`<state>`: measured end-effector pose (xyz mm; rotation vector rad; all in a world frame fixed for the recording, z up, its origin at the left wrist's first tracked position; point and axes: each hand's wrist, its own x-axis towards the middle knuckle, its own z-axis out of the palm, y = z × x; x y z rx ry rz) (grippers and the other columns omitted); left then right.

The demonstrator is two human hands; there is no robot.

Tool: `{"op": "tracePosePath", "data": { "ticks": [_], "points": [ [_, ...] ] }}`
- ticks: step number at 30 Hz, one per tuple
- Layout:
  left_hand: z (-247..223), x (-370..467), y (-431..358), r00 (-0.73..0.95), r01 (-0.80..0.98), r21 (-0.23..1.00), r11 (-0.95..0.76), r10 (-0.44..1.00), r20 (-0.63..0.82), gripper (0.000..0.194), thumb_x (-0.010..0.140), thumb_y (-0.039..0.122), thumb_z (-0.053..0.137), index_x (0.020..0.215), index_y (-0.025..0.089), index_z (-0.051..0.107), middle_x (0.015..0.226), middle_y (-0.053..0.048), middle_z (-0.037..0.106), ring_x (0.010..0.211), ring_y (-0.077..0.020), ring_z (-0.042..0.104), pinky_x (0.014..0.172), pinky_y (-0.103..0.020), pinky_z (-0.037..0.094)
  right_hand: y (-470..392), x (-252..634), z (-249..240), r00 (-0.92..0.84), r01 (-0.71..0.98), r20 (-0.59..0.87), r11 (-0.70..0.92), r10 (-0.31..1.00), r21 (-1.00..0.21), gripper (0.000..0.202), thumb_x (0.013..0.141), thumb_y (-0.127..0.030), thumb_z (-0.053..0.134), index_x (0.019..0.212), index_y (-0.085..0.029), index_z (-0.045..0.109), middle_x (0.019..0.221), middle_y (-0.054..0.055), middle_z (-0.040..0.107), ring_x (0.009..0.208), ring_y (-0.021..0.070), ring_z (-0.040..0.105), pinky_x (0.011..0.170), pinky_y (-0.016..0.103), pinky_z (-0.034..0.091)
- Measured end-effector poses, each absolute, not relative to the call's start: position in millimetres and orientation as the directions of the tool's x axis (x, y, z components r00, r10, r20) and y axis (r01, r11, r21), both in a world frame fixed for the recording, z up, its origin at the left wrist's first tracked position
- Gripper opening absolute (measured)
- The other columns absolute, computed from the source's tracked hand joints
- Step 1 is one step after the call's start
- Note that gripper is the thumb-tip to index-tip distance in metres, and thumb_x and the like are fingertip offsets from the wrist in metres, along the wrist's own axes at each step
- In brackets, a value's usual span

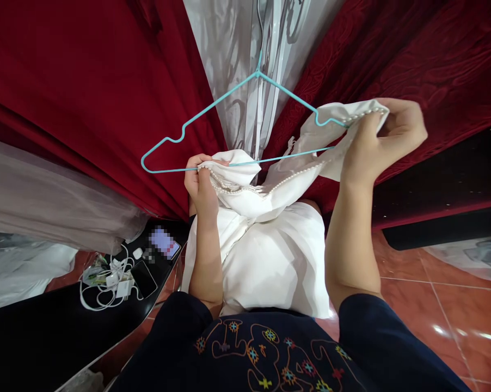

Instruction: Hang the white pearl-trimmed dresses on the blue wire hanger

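Observation:
A light blue hanger hangs by its hook in front of me, its right end inside a white garment with a beaded edge. The garment's lower part lies over my lap. My left hand pinches the beaded edge beside the hanger's bottom bar, whose left end is bare. Farther right and higher, my right hand grips the other part of the beaded edge, around the hanger's right arm. Some fingers of both hands are hidden by the cloth.
Red curtains hang on both sides, with clear-wrapped garments between them. At lower left, a black table bears white cables, a dark phone and a lit phone. Red floor tiles show at right.

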<state>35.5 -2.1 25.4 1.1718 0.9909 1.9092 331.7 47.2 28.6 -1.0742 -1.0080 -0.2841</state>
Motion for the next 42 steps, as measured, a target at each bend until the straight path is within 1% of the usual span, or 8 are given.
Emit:
{"op": "tracePosePath", "data": {
  "ticks": [9,16,20,24,30,34,38,42],
  "points": [
    [18,39,1,-0.350,-0.178,0.871,-0.458,0.857,0.379,0.012,0.098,0.037,0.057,0.101,0.026,0.054,0.078,0.001,0.073,0.082,-0.0220,0.079,0.093,-0.039,0.063,26,376,-30,0.451,0.770,0.885,0.453,0.114,-0.450,0.007,0.085,-0.023,0.069,0.086,-0.022,0.076,0.090,0.011,0.061,0.091,0.0264,0.063,0.085,0.049,0.050],
    [17,42,4,-0.358,-0.187,0.869,-0.458,0.855,0.374,0.010,0.096,0.034,0.057,0.101,0.025,0.056,0.081,0.000,0.075,0.082,-0.0216,0.079,0.089,-0.036,0.063,-25,297,-12,0.217,0.721,0.893,0.552,0.393,-0.418,0.016,0.090,-0.035,0.067,0.093,-0.024,0.079,0.098,0.008,0.063,0.092,0.0221,0.067,0.080,0.043,0.059],
    [19,43,3,-0.350,-0.221,0.870,-0.441,0.869,0.351,0.009,0.096,0.033,0.057,0.101,0.025,0.056,0.083,-0.001,0.076,0.082,-0.0206,0.078,0.089,-0.035,0.062,-29,257,7,0.036,0.609,0.851,0.664,0.524,-0.434,0.029,0.091,-0.033,0.069,0.118,-0.027,0.078,0.122,0.010,0.069,0.100,0.0205,0.071,0.077,0.037,0.061],
    [18,44,-1,-0.323,-0.224,0.883,-0.413,0.886,0.333,0.015,0.098,0.041,0.059,0.101,0.026,0.055,0.084,0.000,0.074,0.086,-0.0211,0.078,0.093,-0.036,0.061,-23,243,14,0.004,0.542,0.731,0.613,0.682,-0.575,0.033,0.098,-0.034,0.063,0.127,-0.026,0.076,0.120,0.010,0.075,0.084,0.0152,0.069,0.063,0.030,0.054],
    [3,34,-6,-0.254,-0.108,0.865,-0.489,0.855,0.452,0.020,0.097,0.045,0.065,0.102,0.025,0.065,0.099,-0.005,0.074,0.107,-0.0249,0.075,0.109,-0.041,0.055,-23,250,8,0.082,0.537,0.719,0.577,0.690,-0.615,0.028,0.098,-0.035,0.062,0.117,-0.024,0.080,0.116,0.010,0.077,0.093,0.0189,0.073,0.065,0.031,0.055],
    [-17,13,3,-0.314,0.127,0.844,-0.521,0.786,0.532,0.011,0.088,0.031,0.072,0.091,0.021,0.073,0.100,-0.005,0.070,0.098,-0.0208,0.067,0.092,-0.031,0.055,-23,256,8,0.074,0.559,0.733,0.581,0.676,-0.592,0.028,0.094,-0.035,0.067,0.116,-0.022,0.080,0.116,0.011,0.078,0.089,0.0180,0.072,0.058,0.028,0.048],
    [-30,-10,14,-0.428,0.156,0.884,-0.440,0.777,0.462,0.013,0.082,0.020,0.067,0.094,0.019,0.071,0.087,-0.001,0.071,0.083,-0.0150,0.068,0.082,-0.026,0.053,-20,254,8,0.097,0.585,0.704,0.532,0.704,-0.612,0.030,0.091,-0.037,0.069,0.115,-0.023,0.080,0.116,0.010,0.079,0.093,0.0191,0.074,0.057,0.026,0.047],
    [-28,-36,27,-0.582,0.244,0.854,-0.460,0.634,0.509,0.008,0.081,0.016,0.066,0.089,0.019,0.066,0.075,0.005,0.065,0.066,-0.0093,0.060,0.067,-0.024,0.047,-19,253,7,0.111,0.570,0.705,0.536,0.700,-0.623,0.030,0.088,-0.031,0.067,0.113,-0.023,0.081,0.115,0.010,0.079,0.093,0.0193,0.073,0.058,0.027,0.047]
  ]
}}
